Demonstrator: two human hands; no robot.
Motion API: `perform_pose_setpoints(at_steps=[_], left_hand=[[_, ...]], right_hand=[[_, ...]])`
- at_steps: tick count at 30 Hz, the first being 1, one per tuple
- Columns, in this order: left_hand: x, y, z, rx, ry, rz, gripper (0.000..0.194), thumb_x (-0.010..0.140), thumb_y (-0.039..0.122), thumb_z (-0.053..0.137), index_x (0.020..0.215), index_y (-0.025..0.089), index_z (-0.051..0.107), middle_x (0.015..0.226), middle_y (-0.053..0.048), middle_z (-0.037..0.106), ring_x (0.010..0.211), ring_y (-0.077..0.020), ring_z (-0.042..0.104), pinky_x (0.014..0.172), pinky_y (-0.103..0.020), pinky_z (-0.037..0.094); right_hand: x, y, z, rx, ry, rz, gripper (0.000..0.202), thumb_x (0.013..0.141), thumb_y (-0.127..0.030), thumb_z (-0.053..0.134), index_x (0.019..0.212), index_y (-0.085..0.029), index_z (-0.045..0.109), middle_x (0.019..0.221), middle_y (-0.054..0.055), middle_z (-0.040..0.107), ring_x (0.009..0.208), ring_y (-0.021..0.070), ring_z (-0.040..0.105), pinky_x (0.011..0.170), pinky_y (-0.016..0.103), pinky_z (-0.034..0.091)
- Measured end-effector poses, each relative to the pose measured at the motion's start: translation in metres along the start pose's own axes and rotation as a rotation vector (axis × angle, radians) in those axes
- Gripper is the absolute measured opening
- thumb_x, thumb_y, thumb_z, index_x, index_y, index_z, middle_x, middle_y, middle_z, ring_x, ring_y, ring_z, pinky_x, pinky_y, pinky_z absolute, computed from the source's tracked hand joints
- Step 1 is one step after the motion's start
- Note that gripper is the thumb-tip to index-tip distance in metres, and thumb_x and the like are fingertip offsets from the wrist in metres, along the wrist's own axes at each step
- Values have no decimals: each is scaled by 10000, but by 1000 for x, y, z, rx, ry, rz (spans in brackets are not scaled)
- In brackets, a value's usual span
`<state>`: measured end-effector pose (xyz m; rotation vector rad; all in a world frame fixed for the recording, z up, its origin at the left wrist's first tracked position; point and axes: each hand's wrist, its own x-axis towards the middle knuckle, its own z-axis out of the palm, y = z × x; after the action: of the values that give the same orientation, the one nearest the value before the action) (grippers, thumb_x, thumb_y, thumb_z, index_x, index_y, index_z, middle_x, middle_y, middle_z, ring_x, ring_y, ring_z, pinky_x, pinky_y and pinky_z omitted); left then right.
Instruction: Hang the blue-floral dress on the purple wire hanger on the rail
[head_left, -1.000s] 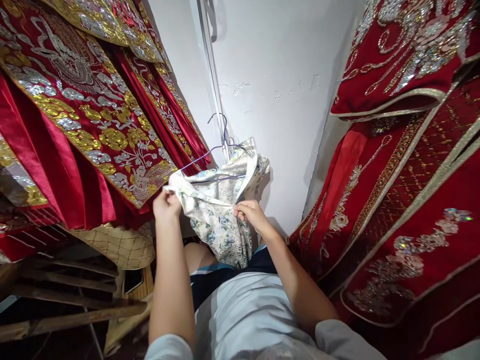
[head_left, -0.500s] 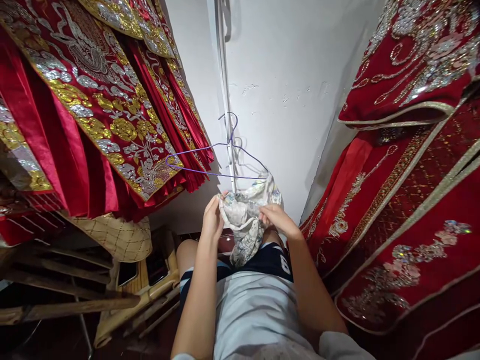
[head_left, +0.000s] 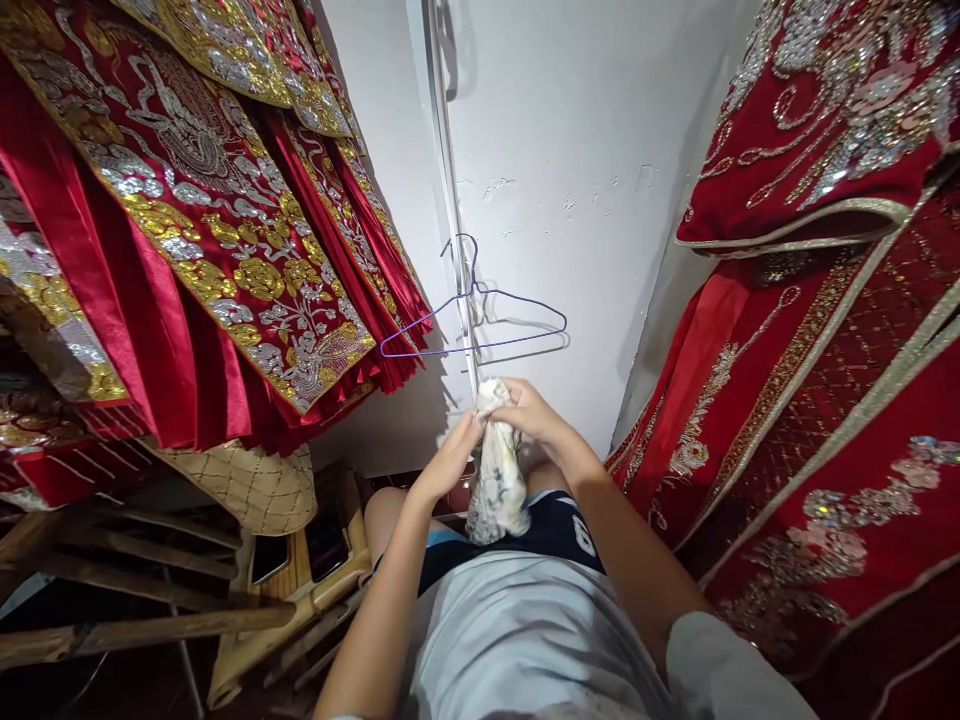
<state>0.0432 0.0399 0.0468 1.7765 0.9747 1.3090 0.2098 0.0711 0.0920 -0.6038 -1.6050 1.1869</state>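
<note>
A pale patterned cloth hangs bunched between my two hands, above my lap. My left hand pinches its upper left edge, fingers closed. My right hand is closed on the gathered top of the cloth, thumb across it. Just beyond my hands, a thin purple wire hanger hangs in front of the white wall with nothing on it, its hook near a narrow metal upright.
Red costumes with gold and silver embroidery hang at the left. More red beaded garments hang at the right. At the lower left stands a bamboo chair, with dark phone-like objects on it.
The cloth has come off the hanger's right end and is now bunched in my hands. My hands have drawn closer together. The hanger has swung to the right.
</note>
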Motion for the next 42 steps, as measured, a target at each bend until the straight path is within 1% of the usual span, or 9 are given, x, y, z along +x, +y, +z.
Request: perform_pose_setpoints(at_steps=[3, 7, 12, 17, 20, 25, 32, 36, 42], left_hand=[[-9, -8, -18, 145, -306, -75, 338, 861, 519, 633, 864, 195, 728, 810, -65, 711, 804, -247, 650, 714, -311, 532], [-3, -4, -71, 582, -281, -128, 428, 839, 574, 588, 650, 198, 667, 618, -33, 638, 588, -201, 549, 565, -268, 430], [17, 20, -141, 1102, -287, -205, 522, 810, 636, 513, 480, 231, 497, 545, -83, 596, 523, -227, 542, 585, -303, 410], [36, 39, -170, 1186, -235, -185, 397, 822, 513, 415, 641, 226, 621, 767, -146, 726, 739, -308, 668, 734, -356, 492], [48, 46, -172, 1077, -212, -73, 400, 822, 485, 411, 846, 220, 710, 946, -123, 760, 892, -307, 690, 843, -350, 508], [65, 60, -156, 1134, 41, -121, 297, 776, 417, 462, 679, 204, 645, 681, -108, 681, 702, -303, 653, 721, -355, 493], [56, 84, -129, 1186, -68, -121, 305, 800, 425, 415, 615, 216, 538, 643, -89, 633, 617, -248, 578, 632, -331, 413], [46, 95, -129, 1266, 26, -162, 351, 829, 459, 396, 642, 209, 558, 656, -100, 627, 626, -261, 571, 624, -348, 405], [82, 99, -118, 1080, 60, 215, 273, 835, 366, 444, 673, 185, 569, 852, -86, 675, 783, -226, 599, 704, -304, 426]], right_hand=[[20, -30, -24, -266, 80, -266, 59, 678, -143, 576, 705, -182, 610, 699, -12, 590, 706, 153, 551, 695, 258, 422], [43, -44, -56, -593, 292, -367, 185, 725, -99, 519, 821, -186, 651, 761, -1, 629, 739, 163, 559, 718, 250, 413], [75, -1, -63, -666, 257, -262, 432, 765, -98, 523, 1165, -199, 651, 979, 41, 705, 839, 197, 606, 812, 281, 445], [91, 39, -57, -703, 155, -127, 136, 802, -183, 561, 729, -159, 673, 726, 43, 667, 707, 191, 577, 722, 275, 432], [85, 37, -68, -720, 186, -113, 205, 804, -253, 608, 618, -168, 614, 634, 27, 626, 635, 174, 538, 646, 262, 389], [66, 14, -93, -807, 249, -107, 267, 800, -355, 674, 628, -156, 628, 635, 40, 648, 636, 182, 561, 600, 266, 339], [55, 1, -98, -911, 332, -110, 305, 837, -404, 662, 684, -141, 693, 683, 70, 709, 653, 200, 613, 582, 259, 353], [54, 0, -92, -917, 291, -106, 268, 830, -354, 648, 663, -145, 676, 673, 65, 699, 649, 194, 611, 581, 257, 354], [51, -3, -74, -889, 210, -62, 345, 821, -398, 628, 575, -164, 573, 576, 38, 616, 575, 167, 547, 558, 261, 337]])
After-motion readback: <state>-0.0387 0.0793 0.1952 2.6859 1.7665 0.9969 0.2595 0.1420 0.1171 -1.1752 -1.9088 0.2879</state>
